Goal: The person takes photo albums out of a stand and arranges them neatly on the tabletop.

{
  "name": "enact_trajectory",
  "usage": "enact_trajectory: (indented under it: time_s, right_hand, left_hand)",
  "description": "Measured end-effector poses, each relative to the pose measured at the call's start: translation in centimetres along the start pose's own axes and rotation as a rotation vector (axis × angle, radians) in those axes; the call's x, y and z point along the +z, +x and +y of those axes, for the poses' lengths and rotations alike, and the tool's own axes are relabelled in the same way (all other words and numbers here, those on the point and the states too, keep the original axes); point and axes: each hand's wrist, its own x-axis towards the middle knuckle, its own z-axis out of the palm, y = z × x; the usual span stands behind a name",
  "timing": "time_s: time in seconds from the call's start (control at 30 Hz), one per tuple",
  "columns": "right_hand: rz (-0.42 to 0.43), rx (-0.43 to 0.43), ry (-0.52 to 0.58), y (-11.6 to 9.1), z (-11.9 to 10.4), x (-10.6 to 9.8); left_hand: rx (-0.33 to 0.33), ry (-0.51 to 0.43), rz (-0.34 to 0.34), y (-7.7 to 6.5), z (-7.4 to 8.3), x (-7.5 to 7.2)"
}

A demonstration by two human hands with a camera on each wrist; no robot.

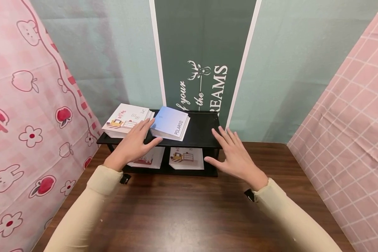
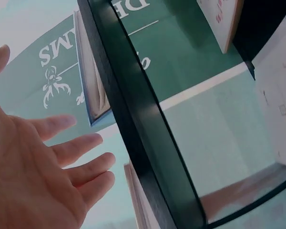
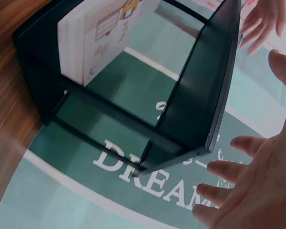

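A black two-tier shelf stands at the back of the wooden table. On its top lie a white album with a yellow truck picture at the left and a blue album marked POLAROID beside it. Two more white albums lie on the lower tier, one with a red print, the other with a truck picture. My left hand, fingers spread, is over the front of the shelf near the two top albums; contact cannot be told. My right hand hovers, fingers spread, by the shelf's right end. Neither hand holds anything.
The brown wooden tabletop stretches in front of the shelf. A green printed cloth hangs right behind it. Pink patterned cloths hang at the left and the right.
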Motion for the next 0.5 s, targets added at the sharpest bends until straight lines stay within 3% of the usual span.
enact_trajectory:
  time_s: [0.37, 0.5]
  right_hand:
    - [-0.051, -0.011, 0.062, 3.3, -2.3, 0.8]
    - [-0.073, 0.001, 0.076, 4.3, -3.1, 1.3]
  left_hand:
    - [-0.066, -0.047, -0.006, 2.6, 0.4, 0.3]
    - [-0.124, -0.081, -0.008, 3.4, 0.5, 0.4]
